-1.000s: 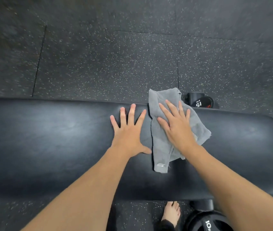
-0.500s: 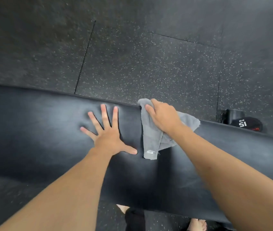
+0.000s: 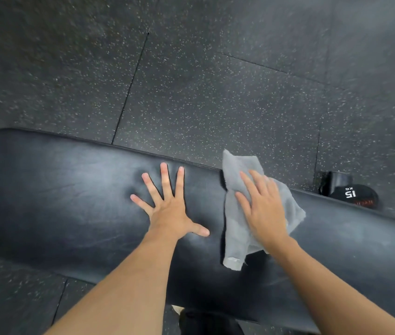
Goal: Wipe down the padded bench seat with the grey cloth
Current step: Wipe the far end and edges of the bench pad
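Note:
A long black padded bench seat [image 3: 66, 204] runs across the view, tilted down to the right. The grey cloth [image 3: 236, 235] lies crumpled on its middle, with one corner reaching over the far edge. My right hand [image 3: 262, 209] presses flat on the cloth, fingers stretched out and pointing away from me. My left hand [image 3: 169, 209] rests flat on the bare padding just left of the cloth, fingers spread, holding nothing.
Dark speckled rubber floor tiles [image 3: 191, 97] surround the bench. A black 15 kg dumbbell [image 3: 351, 193] lies on the floor beyond the bench at the right. Dark clothing and part of a foot [image 3: 206, 320] show below the near edge.
My right hand went from gripping the cloth at the far edge to lying flat on it, nearer the seat's middle. The view shifted left, showing the bench's left end. My left hand stays planted.

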The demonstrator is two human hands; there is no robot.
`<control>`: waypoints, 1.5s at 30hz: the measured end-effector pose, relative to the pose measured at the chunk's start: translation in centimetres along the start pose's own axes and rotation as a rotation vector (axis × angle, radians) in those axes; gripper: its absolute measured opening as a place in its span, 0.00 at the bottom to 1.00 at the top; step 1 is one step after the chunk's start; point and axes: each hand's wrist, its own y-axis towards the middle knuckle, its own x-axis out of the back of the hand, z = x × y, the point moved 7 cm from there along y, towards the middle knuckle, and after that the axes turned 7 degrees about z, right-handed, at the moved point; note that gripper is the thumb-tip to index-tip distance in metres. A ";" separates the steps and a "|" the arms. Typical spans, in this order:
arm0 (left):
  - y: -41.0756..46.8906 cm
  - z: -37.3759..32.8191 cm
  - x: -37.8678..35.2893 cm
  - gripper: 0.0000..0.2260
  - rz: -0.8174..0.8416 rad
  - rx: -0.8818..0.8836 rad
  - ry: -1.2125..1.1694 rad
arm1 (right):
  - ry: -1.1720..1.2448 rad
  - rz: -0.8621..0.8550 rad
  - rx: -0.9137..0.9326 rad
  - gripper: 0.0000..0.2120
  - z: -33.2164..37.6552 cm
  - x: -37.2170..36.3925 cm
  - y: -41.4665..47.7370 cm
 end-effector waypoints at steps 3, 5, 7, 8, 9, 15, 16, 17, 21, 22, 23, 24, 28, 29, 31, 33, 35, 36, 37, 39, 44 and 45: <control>0.2 0.0 -0.2 0.75 -0.005 0.005 0.007 | 0.070 0.016 -0.076 0.22 -1.1 1.0 0.0; 0.3 0.0 -0.2 0.75 -0.008 0.013 0.018 | 0.112 0.057 -0.125 0.19 -0.2 1.2 1.6; 0.3 0.0 -0.2 0.75 -0.003 0.030 0.018 | 0.144 0.187 -0.166 0.16 1.5 0.9 3.9; 0.4 0.0 -0.2 0.75 -0.002 0.038 0.020 | 0.151 0.274 -0.171 0.16 2.7 0.5 5.4; 0.5 0.0 -0.3 0.75 0.002 0.047 0.021 | 0.160 0.362 -0.161 0.16 4.2 0.0 6.9; 0.7 0.1 -0.2 0.75 0.045 0.116 0.032 | 0.247 0.582 0.049 0.17 13.9 -2.4 12.3; 0.8 0.1 -0.2 0.75 0.044 0.120 0.030 | 0.254 0.552 0.062 0.16 14.1 -2.5 12.3; 0.8 0.1 -0.2 0.74 0.035 0.120 0.027 | 0.247 0.508 0.079 0.16 14.0 -2.5 12.0; 0.7 0.2 -0.4 0.68 -0.032 0.056 0.031 | 0.110 0.263 0.181 0.21 11.0 -2.1 8.9; 0.7 0.2 -0.5 0.70 -0.037 0.035 0.026 | 0.081 0.206 0.173 0.23 10.0 -2.0 7.9; 0.6 0.2 -0.3 0.71 -0.049 0.017 0.020 | 0.062 0.153 0.154 0.24 9.0 -2.1 7.0; 0.6 0.2 -0.3 0.71 -0.063 -0.003 0.012 | 0.046 0.110 0.129 0.24 8.3 -2.1 6.3; 0.2 0.1 -0.2 0.67 -0.118 -0.095 0.024 | 0.001 0.035 0.037 0.23 7.8 -2.1 5.0; -0.2 0.4 0.1 0.65 -0.150 -0.138 0.063 | -0.004 0.037 0.028 0.23 8.1 -2.1 5.0; -0.8 2.2 1.9 0.61 -0.238 -0.225 0.173 | 0.007 0.040 0.028 0.22 8.7 -1.9 4.9; -1.1 6.4 5.1 0.60 -0.322 -0.238 0.249 | 0.048 0.044 0.034 0.22 9.1 -1.8 4.8; -1.7 12.8 9.3 0.62 -0.364 -0.140 0.249 | 0.066 0.039 0.014 0.22 9.6 -1.5 4.8; -2.0 16.3 11.3 0.64 -0.366 -0.060 0.230 | 0.060 0.036 -0.004 0.21 10.0 -1.5 4.9; -2.3 19.8 12.8 0.66 -0.354 0.027 0.206 | 0.045 0.039 -0.019 0.20 10.6 -1.5 5.1; -2.2 25.8 14.3 0.70 -0.258 0.171 0.110 | 0.008 0.064 -0.037 0.19 12.2 -1.9 5.7; 0.0 29.3 12.9 0.76 -0.063 0.122 -0.059 | -0.042 0.124 -0.047 0.22 18.5 -3.7 8.8; 0.3 29.2 12.9 0.76 -0.068 0.104 -0.065 | -0.050 0.154 -0.045 0.23 20.4 -4.1 9.8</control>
